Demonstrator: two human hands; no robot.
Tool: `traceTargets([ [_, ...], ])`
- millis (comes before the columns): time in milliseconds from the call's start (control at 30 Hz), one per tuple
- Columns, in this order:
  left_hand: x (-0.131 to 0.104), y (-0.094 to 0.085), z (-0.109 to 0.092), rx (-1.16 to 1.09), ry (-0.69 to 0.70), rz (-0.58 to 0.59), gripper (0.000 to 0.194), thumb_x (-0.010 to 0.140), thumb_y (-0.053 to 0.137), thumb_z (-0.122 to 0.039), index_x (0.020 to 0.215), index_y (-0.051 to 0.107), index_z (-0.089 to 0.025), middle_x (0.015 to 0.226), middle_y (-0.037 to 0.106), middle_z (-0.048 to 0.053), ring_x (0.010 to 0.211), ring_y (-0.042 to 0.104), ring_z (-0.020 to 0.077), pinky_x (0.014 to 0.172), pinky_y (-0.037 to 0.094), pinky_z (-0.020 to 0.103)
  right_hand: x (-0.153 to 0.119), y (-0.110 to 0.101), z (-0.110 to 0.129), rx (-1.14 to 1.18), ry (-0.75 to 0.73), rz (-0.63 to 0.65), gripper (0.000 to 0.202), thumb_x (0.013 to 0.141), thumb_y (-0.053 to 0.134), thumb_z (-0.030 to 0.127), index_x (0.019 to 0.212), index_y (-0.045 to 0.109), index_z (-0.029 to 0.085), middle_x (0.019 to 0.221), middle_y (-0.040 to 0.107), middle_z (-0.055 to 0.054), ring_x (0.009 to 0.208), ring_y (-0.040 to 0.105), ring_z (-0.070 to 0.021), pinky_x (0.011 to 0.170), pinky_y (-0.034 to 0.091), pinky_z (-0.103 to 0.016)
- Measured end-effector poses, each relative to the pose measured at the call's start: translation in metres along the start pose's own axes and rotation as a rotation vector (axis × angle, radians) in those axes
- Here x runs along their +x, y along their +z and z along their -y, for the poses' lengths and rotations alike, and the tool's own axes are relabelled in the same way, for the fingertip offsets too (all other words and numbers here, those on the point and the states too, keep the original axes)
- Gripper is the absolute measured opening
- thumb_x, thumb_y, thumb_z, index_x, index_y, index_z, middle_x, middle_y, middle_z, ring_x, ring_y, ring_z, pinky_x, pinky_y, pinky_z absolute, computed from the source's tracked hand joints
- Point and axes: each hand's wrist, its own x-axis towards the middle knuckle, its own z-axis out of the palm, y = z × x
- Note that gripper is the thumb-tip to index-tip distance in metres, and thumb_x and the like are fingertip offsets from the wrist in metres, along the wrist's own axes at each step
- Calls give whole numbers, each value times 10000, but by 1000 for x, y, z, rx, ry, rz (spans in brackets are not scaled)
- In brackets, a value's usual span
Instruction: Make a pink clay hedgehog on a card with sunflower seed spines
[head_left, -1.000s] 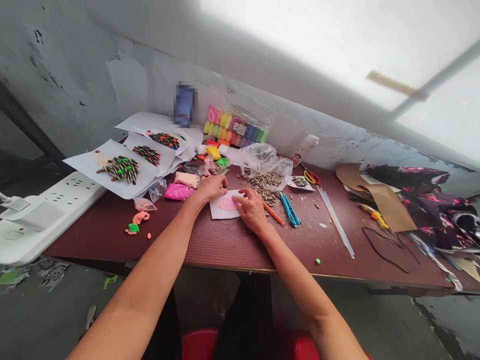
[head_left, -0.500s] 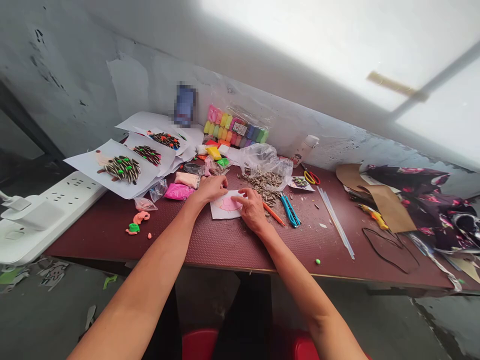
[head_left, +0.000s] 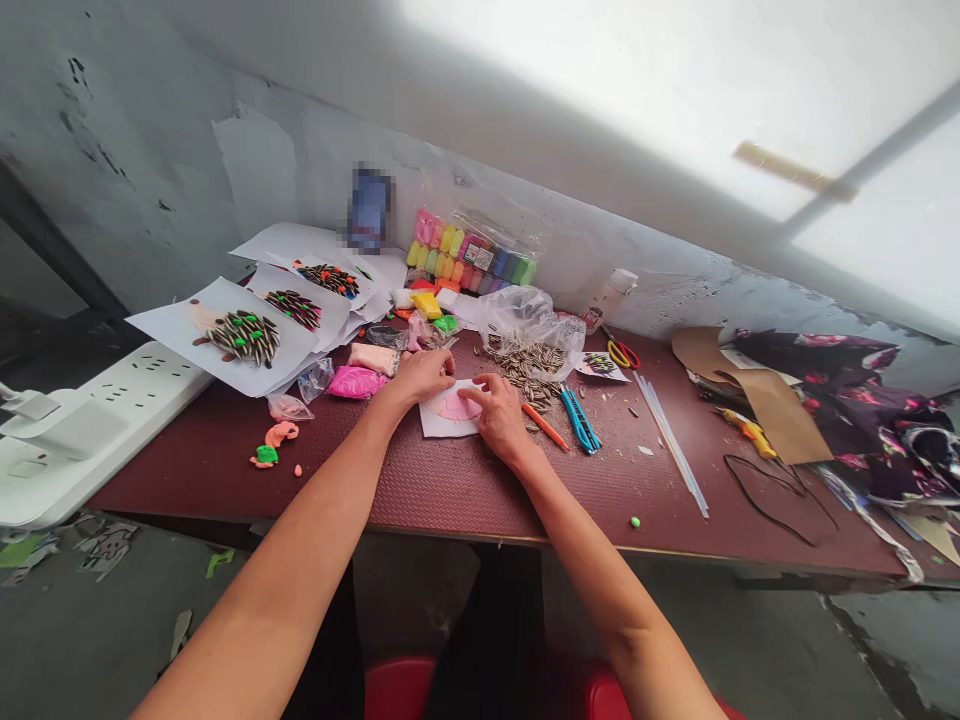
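Observation:
A small white paper card (head_left: 444,421) lies on the dark red table (head_left: 465,490), with a flat pink clay shape (head_left: 457,406) pressed onto it. My left hand (head_left: 421,376) rests on the card's far left corner, fingers curled down on the paper. My right hand (head_left: 500,418) lies on the card's right side, its fingertips touching the pink clay. Neither hand lifts anything. A pile of striped sunflower seeds (head_left: 534,365) sits just beyond my right hand, spilling from a clear plastic bag (head_left: 525,315).
Finished seed-and-clay pictures on white sheets (head_left: 244,335) lie at the left. A pack of coloured clay (head_left: 469,258) stands against the wall. Pink clay bag (head_left: 357,382), orange pencil (head_left: 546,427), blue cutters (head_left: 580,419), scissors (head_left: 622,353), clear sticks (head_left: 671,440), white power strip (head_left: 90,420).
My right hand has slid slightly left over the card, its fingers further onto the pink clay. My left hand stays where it was.

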Motion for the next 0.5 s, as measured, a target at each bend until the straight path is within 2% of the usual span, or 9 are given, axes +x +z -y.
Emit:
traceTargets([
  [133, 0, 1, 0, -6, 0, -17, 256, 824, 579, -290, 1055, 680, -247, 1099, 758, 42, 1095, 663, 267, 951, 460, 369, 0, 0, 2, 2, -15, -26, 469, 915, 457, 29, 1149, 759, 300, 1267, 592, -85, 1082, 513, -220, 943, 398, -377],
  [233, -1, 1, 1, -14, 5, -27, 245, 821, 573, -279, 1037, 685, -253, 1095, 758, 37, 1086, 666, 264, 932, 465, 360, 0, 0, 5, 5, -45, -42, 487, 930, 457, 40, 1208, 733, 328, 1294, 583, -79, 1102, 512, -216, 963, 394, -378],
  [333, -1, 1, 1, -12, 8, -20, 243, 820, 573, -273, 1034, 685, -250, 1095, 758, 41, 1089, 667, 264, 930, 464, 360, 0, 0, 8, -9, -63, -10, 507, 930, 472, 46, 1264, 701, 350, 1305, 582, -79, 1115, 503, -225, 958, 392, -380],
  [500, -1, 1, 1, -13, 5, -25, 239, 815, 585, -282, 1031, 683, -247, 1089, 760, 39, 1092, 667, 264, 942, 462, 361, 1, 0, 11, -17, -65, 38, 492, 933, 477, 53, 1250, 710, 349, 1316, 577, -79, 1146, 488, -234, 954, 382, -374],
])
